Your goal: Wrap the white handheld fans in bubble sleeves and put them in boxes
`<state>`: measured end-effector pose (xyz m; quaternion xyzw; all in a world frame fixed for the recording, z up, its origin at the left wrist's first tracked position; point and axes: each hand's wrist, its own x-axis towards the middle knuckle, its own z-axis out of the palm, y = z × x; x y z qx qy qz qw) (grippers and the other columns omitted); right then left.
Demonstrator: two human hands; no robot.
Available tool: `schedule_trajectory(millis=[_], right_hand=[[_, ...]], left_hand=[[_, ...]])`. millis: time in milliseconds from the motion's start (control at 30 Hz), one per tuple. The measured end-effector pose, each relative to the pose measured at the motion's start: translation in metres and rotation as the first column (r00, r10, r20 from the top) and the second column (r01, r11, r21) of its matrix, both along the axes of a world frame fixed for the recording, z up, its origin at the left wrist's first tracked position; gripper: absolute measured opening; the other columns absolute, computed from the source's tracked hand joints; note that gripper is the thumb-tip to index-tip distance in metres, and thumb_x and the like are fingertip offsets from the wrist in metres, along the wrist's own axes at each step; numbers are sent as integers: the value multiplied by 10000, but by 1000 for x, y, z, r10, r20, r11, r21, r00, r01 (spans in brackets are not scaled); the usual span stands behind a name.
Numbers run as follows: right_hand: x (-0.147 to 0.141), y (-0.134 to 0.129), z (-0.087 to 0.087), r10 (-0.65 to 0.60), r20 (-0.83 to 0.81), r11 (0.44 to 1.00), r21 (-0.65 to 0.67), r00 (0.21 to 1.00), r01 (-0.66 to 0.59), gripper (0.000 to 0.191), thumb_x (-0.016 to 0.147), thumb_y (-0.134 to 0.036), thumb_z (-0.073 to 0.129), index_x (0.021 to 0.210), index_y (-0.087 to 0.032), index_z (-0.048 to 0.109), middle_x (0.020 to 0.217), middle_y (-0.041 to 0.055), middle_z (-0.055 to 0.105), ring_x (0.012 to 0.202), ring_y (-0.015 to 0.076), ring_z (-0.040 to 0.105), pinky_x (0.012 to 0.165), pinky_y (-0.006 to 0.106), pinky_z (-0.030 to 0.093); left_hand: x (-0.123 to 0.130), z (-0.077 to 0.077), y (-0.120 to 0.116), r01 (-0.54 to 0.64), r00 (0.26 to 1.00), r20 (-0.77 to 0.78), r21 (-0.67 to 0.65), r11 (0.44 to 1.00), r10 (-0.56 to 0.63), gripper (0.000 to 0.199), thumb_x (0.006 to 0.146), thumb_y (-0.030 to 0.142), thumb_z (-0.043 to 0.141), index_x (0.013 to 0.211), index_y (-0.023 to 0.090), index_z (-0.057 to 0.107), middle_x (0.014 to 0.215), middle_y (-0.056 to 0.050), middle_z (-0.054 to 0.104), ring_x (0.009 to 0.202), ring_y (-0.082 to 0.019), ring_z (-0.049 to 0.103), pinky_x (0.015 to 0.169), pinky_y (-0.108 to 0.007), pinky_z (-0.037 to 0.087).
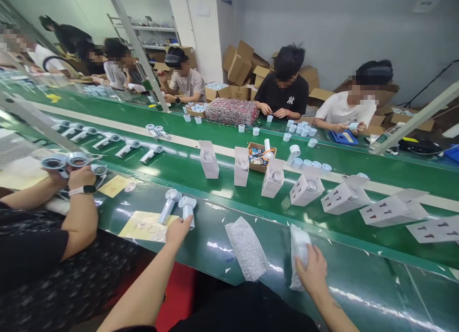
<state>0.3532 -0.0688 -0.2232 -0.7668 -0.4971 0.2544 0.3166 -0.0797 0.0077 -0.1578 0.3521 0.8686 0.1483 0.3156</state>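
Note:
My left hand [178, 232] is closed around the handle of a light-blue handheld fan [187, 204] on the green bench. Beside it lies a second light-blue handheld fan [169, 205], partly over a yellow sheet [143, 226]. To the right, my right hand [312, 271] grips a bubble-wrap pouch [298, 258] with something pale inside. Its fingers are curled over the pouch's right side. Between my hands a flat bubble-wrap bag [246, 248] rests on the bench.
Several open white boxes [272, 181] stand along the green conveyor [229, 191] ahead. A cardboard tray of small parts [261, 156] sits behind them. At left, a co-worker's hands [81, 176] hold light-blue fan parts. Several people sit across the line.

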Motion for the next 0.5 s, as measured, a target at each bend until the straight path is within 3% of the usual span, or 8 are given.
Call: schedule_trajectory(millis=[67,100,167,233,267,333,400,500], right_hand=[[-23,6,25,16,-146,999,52,989,-9,606,679,-568,641,1122,-160,575,1360,206,473,1342,389,355,1113,547,253],[-37,10,37,27,-310,999,30,950,-19,585,698,-572,658,1117,-172,577,1311,190,519,1292,356,426,1079,511,323],[-66,22,56,-64,-688,988,-147,723,-53,561,698,-574,708,1083,-187,578,1108,140,632,1078,302,589,915,449,467],[-86,31,62,-177,-861,956,-267,477,-126,522,642,-541,782,978,-191,589,869,60,662,860,245,638,761,366,505],[-90,33,62,-209,-886,949,-285,414,-132,509,609,-521,809,929,-195,584,774,19,643,776,214,629,708,327,499],[-85,34,57,-233,-889,954,-288,394,-85,505,572,-493,830,891,-207,563,656,-41,589,651,166,584,631,274,476],[-67,29,54,-253,-881,952,-300,401,-59,523,574,-482,830,926,-216,550,617,-64,571,589,143,551,588,253,459],[-36,17,62,-272,-877,937,-336,397,-100,549,601,-464,827,1006,-207,561,634,-53,602,574,141,556,577,254,459]], left_hand=[[44,-5,-10,50,981,183,59,997,-60,532,838,577,391,788,98,618,701,-121,629,688,-245,606,572,-312,435],[70,-7,-17,85,956,275,83,993,-105,586,834,632,362,810,103,611,688,-100,619,618,-201,573,524,-286,403],[125,-14,-33,179,879,429,111,978,-209,643,799,711,366,817,112,599,674,-75,600,539,-148,519,475,-257,364],[169,-22,-49,299,785,531,126,946,-319,653,789,740,357,821,128,583,679,-58,591,525,-135,520,467,-246,377],[185,-27,-56,366,743,554,134,921,-376,643,809,732,327,849,138,570,703,-52,595,539,-136,539,479,-246,400],[201,-39,-68,495,683,546,142,857,-485,550,852,668,327,906,162,535,774,-45,606,619,-152,593,554,-266,464],[201,-50,-75,596,664,479,125,793,-574,396,805,565,528,893,179,517,872,-54,614,787,-188,630,717,-312,503],[192,-61,-81,682,668,354,64,729,-655,248,667,285,713,794,187,525,1023,-89,619,1047,-254,585,965,-365,421]])
